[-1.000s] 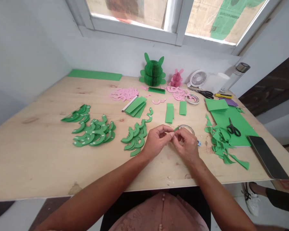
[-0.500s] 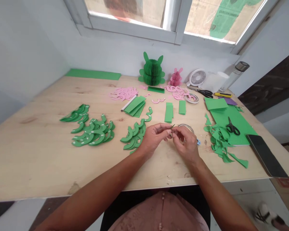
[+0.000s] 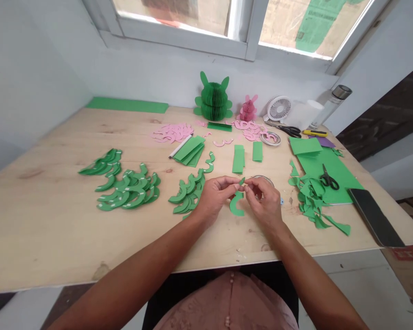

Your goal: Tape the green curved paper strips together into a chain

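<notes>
Between my two hands is a curved green paper cutout [image 3: 236, 208], its lower arc showing under the fingertips and a small tip sticking up above them. My left hand [image 3: 217, 196] pinches it from the left, thumb against forefinger. From the right, my right hand [image 3: 266, 199] is closed on its edge with thumb and fingertips. Just left of my left hand lies a pile of similar curved green cutouts [image 3: 189, 195], partly hidden by it. A roll of tape [image 3: 263, 178] sits behind my right hand, mostly covered.
More green cutouts with pale strips [image 3: 127, 192] lie left. Green scraps [image 3: 309, 197], scissors [image 3: 329, 178] and a phone [image 3: 376, 215] are at right. Behind stand a green paper figure [image 3: 214, 103], a pink one [image 3: 248, 110], a fan [image 3: 278, 108] and a bottle [image 3: 333, 105].
The green cutout has turned between my fingers, so its curved lower part now shows below them. Both hands stay close together. The whole view has shifted slightly.
</notes>
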### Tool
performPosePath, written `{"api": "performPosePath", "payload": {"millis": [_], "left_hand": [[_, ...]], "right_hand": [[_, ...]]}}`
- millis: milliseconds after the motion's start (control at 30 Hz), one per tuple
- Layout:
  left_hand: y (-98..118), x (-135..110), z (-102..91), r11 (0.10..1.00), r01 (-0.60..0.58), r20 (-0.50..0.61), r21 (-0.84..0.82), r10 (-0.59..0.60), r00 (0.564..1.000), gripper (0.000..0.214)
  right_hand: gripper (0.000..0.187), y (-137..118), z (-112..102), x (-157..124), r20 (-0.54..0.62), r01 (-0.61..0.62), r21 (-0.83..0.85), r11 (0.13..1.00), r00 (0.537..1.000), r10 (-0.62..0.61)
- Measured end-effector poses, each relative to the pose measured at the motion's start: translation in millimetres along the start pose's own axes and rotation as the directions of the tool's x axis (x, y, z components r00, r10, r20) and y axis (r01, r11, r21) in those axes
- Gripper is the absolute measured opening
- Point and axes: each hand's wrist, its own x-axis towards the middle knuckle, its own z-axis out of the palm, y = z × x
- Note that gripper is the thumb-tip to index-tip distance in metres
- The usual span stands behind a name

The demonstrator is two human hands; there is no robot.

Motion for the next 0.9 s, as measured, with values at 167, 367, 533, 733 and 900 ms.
{"api": "performPosePath", "payload": {"millis": [167, 367, 533, 733, 900], "left_hand": [[0.0, -0.4, 0.6, 1.000, -0.026, 0.021, -0.017, 0.027, 0.999, 0.015], [-0.6, -0.4, 1.6, 0.998, -0.068, 0.038, -0.001, 0.068, 0.997, 0.014], [-1.2, -0.9, 1.6, 0.995, -0.084, 0.029, 0.045, 0.083, 0.996, 0.013], [-2.8, -0.3, 0.5, 0.993, -0.100, 0.031, 0.063, 0.098, 0.995, 0.013], [-2.9, 0.7, -0.8, 0.985, -0.124, 0.049, 0.118, 0.119, 0.992, 0.013]], "right_hand": [[0.010, 0.6, 0.1, -0.2, -0.010, 0.029, -0.026, 0.999, 1.000, -0.029], [0.008, 5.9, 2.6, -1.9, -0.062, 0.114, -0.149, 0.982, 0.990, -0.125], [0.009, 9.3, 4.0, -2.1, -0.065, 0.220, -0.287, 0.932, 0.967, -0.248], [0.010, 9.3, 3.4, -1.4, -0.056, 0.314, -0.395, 0.863, 0.930, -0.364], [0.012, 8.2, 2.6, -1.2, -0.038, 0.316, -0.449, 0.836, 0.928, -0.371]]}}
